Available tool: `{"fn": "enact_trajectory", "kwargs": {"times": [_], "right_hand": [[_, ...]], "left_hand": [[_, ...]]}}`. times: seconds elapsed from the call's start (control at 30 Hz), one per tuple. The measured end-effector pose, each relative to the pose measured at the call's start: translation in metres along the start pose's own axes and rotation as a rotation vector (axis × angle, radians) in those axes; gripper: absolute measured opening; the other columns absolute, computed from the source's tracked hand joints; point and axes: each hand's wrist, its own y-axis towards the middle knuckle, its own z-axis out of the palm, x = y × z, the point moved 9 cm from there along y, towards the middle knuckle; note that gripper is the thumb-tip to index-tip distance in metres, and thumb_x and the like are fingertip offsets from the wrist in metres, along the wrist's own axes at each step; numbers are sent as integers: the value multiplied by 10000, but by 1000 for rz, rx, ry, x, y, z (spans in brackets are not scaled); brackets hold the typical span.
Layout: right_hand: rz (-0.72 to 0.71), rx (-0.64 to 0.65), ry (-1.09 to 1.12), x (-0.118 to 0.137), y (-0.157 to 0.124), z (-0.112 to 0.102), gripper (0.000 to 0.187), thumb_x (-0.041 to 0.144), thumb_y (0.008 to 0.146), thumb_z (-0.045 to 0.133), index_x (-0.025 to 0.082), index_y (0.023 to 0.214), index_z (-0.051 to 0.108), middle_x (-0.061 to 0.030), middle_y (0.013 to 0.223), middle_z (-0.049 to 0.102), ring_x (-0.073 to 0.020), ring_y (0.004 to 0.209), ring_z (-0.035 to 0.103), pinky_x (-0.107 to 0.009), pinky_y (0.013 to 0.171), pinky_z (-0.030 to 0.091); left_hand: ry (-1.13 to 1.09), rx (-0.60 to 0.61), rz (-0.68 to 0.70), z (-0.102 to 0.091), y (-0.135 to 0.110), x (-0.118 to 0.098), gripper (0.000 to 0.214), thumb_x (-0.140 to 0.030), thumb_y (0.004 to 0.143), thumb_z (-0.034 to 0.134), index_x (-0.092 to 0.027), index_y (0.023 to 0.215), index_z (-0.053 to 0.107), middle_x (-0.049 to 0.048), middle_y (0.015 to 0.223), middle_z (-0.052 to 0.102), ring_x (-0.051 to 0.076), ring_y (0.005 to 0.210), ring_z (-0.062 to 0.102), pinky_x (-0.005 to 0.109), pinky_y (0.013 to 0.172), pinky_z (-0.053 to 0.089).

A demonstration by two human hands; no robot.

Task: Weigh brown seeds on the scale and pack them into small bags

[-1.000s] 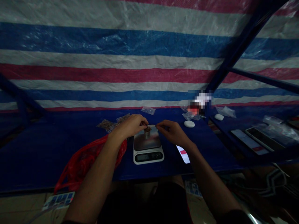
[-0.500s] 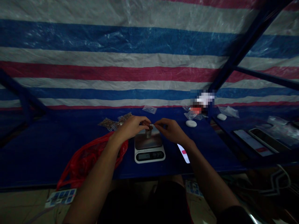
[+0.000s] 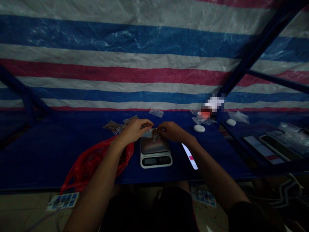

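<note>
A kitchen scale (image 3: 155, 161) with a metal top stands on the blue table, and its display is lit. On it sits a small cup (image 3: 154, 137) heaped with small brown pieces. My left hand (image 3: 135, 130) is left of the cup, fingers bent toward the thumb; what they hold is too small and dark to make out. From the right, my right hand (image 3: 172, 131) reaches the cup's rim with its fingertips pinched together; anything between them is hidden. A red plastic bag (image 3: 83, 169) lies open under my left forearm. Clear bags (image 3: 112, 126) of brown pieces lie behind my left hand.
A lit phone (image 3: 190, 156) lies beside my right forearm. Behind it are a white rounded case (image 3: 199, 129) and clear plastic bags (image 3: 204, 120). Farther right lie two more phones (image 3: 263, 149). A striped tarp (image 3: 135, 74) hangs behind the table (image 3: 36, 151).
My left hand's fingers have drawn slightly away from the cup, leaving its contents more visible. My right fingertips have come down closer to the rim. The view has shifted slightly.
</note>
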Motion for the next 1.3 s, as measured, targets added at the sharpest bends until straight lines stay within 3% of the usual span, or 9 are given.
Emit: {"fn": "enact_trajectory", "kwargs": {"times": [0.2, 0.4, 0.57, 0.8, 1.0, 1.1, 1.3], "right_hand": [[-13, -5, -86, 1, 1, -2, 248, 85, 869, 602, 200, 940, 810, -71, 965, 803, -207, 884, 721, -266, 773, 483], [-49, -15, -81, 2, 1, -3, 214, 98, 878, 610, 183, 921, 802, -87, 971, 793, -222, 902, 713, -286, 792, 491], [-21, -5, -48, -2, 2, -3, 197, 103, 870, 632, 171, 968, 789, -86, 968, 790, -208, 859, 715, -280, 766, 490], [2, 59, -36, -9, 0, -2, 150, 128, 901, 633, 180, 909, 773, -68, 956, 785, -193, 856, 701, -266, 755, 476], [-15, -111, 192, 3, -11, -31, 133, 186, 942, 617, 186, 979, 744, -55, 979, 758, -175, 857, 677, -276, 768, 494], [-60, -122, 256, 16, -12, -31, 124, 230, 943, 639, 201, 981, 754, -38, 941, 755, -165, 812, 661, -274, 740, 487], [-85, -165, 237, 22, -18, -33, 134, 210, 947, 634, 197, 981, 763, -41, 949, 760, -162, 820, 659, -271, 739, 471]], "left_hand": [[398, 89, 45, 10, 7, 19, 223, -222, 942, 589, -201, 1073, 769, 72, 1065, 754, 226, 1011, 683, 332, 912, 498], [493, 121, 13, 20, 12, 40, 235, -245, 941, 560, -216, 1033, 774, 81, 1065, 748, 247, 1039, 675, 338, 924, 487], [472, 116, 57, 20, 11, 32, 258, -275, 953, 560, -217, 1110, 756, 88, 1081, 715, 247, 1045, 664, 342, 945, 478], [469, 118, 54, 23, 10, 34, 225, -231, 956, 542, -197, 990, 762, 88, 1016, 702, 247, 996, 665, 352, 899, 484], [245, -32, 118, 5, -2, -3, 165, -243, 971, 576, -196, 980, 734, 52, 999, 739, 215, 963, 674, 344, 875, 498], [176, -44, 156, 5, -5, -19, 144, -240, 971, 597, -202, 975, 736, 41, 990, 746, 207, 953, 681, 342, 866, 498], [167, -61, 167, 14, -5, -14, 101, -222, 944, 640, -206, 977, 735, 36, 961, 738, 199, 912, 682, 331, 828, 497]]}}
